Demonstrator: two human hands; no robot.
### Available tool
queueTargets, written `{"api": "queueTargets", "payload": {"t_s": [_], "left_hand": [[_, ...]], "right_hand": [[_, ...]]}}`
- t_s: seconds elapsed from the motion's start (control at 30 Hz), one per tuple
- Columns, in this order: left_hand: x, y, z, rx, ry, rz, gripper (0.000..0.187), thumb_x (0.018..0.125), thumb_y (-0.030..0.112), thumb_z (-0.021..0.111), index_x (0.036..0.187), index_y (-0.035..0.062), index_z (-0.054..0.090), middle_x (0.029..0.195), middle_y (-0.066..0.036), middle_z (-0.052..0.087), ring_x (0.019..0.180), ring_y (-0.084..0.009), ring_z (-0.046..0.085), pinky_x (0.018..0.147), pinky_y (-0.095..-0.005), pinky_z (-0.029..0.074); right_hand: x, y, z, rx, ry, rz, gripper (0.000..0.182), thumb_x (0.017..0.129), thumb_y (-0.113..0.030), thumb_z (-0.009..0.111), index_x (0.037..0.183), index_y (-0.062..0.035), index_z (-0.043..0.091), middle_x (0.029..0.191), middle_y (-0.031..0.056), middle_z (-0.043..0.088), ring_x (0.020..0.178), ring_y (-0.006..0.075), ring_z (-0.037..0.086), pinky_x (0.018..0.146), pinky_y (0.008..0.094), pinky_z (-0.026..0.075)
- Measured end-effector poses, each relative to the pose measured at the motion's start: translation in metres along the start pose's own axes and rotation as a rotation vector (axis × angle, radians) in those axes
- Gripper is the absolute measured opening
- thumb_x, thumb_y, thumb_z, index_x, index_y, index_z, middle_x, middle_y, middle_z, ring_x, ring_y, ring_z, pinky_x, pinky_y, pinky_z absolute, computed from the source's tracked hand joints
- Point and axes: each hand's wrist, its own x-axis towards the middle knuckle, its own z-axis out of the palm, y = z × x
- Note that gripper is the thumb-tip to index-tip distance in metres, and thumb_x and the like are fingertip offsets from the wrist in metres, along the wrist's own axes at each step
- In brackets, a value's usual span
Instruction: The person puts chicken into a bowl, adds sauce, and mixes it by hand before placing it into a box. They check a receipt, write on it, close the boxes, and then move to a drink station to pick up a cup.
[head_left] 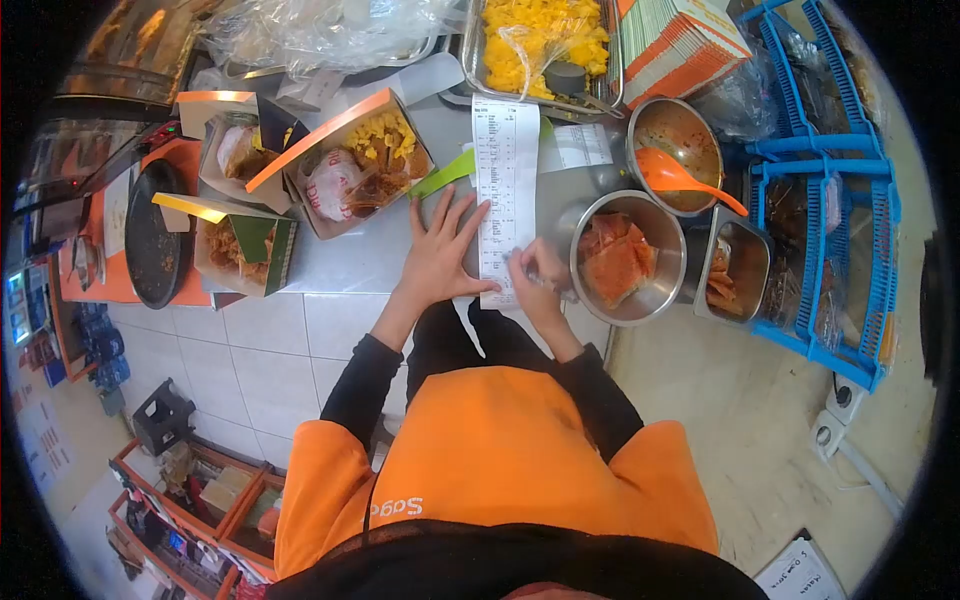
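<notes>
A long printed receipt [506, 165] lies over the grey counter and reaches down to its front edge. My left hand [437, 252] rests with fingers spread, thumb and fingertips against the receipt's left side. On the receipt's lower right, my right hand [537, 278] has its fingers pinched together; whatever they hold, if anything, I cannot make out. Left of the receipt stands an open food box [348, 175] with a wrapped item and yellow pieces. A green utensil handle [443, 177] lies between this box and the receipt. Just right of my right hand is a steel bowl [578, 262] with reddish flat pieces.
Two more open boxes [272, 262] stand at left, near a black pan [158, 232]. A tray of yellow food [545, 45] is at the back. Right are an orange spoon [680, 172] in another bowl, a small steel container [752, 262] and blue racks [822, 165].
</notes>
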Motion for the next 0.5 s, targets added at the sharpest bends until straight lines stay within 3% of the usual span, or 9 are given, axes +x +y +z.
{"api": "queueTargets", "payload": {"t_s": [0.07,0.17,0.23,0.37,0.47,0.5], "left_hand": [[-0.002,0.001,-0.001,0.012,-0.005,0.001,0.106,0.050,0.064,0.070,0.134,0.0100,0.036,0.136,-0.011,0.035,0.134,-0.0313,0.020,0.102,-0.0642,0.003],[0.000,0.001,0.002,0.015,-0.004,0.015,0.106,0.051,0.063,0.069,0.136,0.0101,0.034,0.137,-0.011,0.034,0.135,-0.0304,0.018,0.102,-0.0645,0.003],[0.010,-0.002,0.003,0.011,-0.001,0.036,0.104,0.053,0.060,0.070,0.136,0.0100,0.034,0.138,-0.011,0.033,0.136,-0.0298,0.017,0.103,-0.0640,0.005],[0.032,0.001,-0.002,0.208,-0.062,0.069,0.086,0.058,0.036,0.075,0.132,0.0107,0.039,0.135,-0.010,0.037,0.131,-0.0288,0.027,0.101,-0.0599,0.019],[-0.003,0.001,-0.035,0.086,0.081,0.279,0.068,0.062,0.027,0.073,0.122,0.0085,0.048,0.125,-0.008,0.047,0.121,-0.0289,0.039,0.099,-0.0573,0.024],[-0.025,-0.007,-0.054,0.156,0.276,0.293,0.054,0.063,0.024,0.069,0.113,0.0105,0.054,0.113,-0.006,0.052,0.112,-0.0249,0.045,0.090,-0.0499,0.031]], "right_hand": [[-0.014,-0.005,-0.007,-0.003,-0.133,0.020,0.017,0.076,0.000,0.060,0.071,-0.0034,0.044,0.064,0.0083,0.047,0.058,0.0219,0.050,0.053,0.0309,0.039],[-0.014,-0.010,-0.009,-0.027,0.037,-0.081,0.017,0.075,0.001,0.062,0.074,-0.0032,0.046,0.069,0.0079,0.049,0.064,0.0239,0.052,0.059,0.0313,0.041],[0.004,-0.007,-0.001,-0.082,-0.017,-0.180,0.005,0.080,0.002,0.053,0.084,-0.0013,0.051,0.093,0.0133,0.053,0.089,0.0299,0.053,0.077,0.0351,0.042],[0.047,0.006,0.023,-0.360,-0.017,-0.287,0.036,0.077,0.002,0.045,0.112,0.0001,0.052,0.124,0.0153,0.047,0.116,0.0329,0.043,0.101,0.0398,0.032],[0.065,0.003,0.025,-0.383,0.043,-0.301,0.044,0.073,0.010,0.042,0.115,-0.0006,0.052,0.125,0.0156,0.047,0.118,0.0329,0.041,0.102,0.0401,0.030],[0.064,0.003,0.029,-0.368,0.083,-0.280,0.040,0.077,0.009,0.041,0.114,-0.0007,0.052,0.125,0.0158,0.048,0.118,0.0323,0.042,0.101,0.0395,0.031]]}}
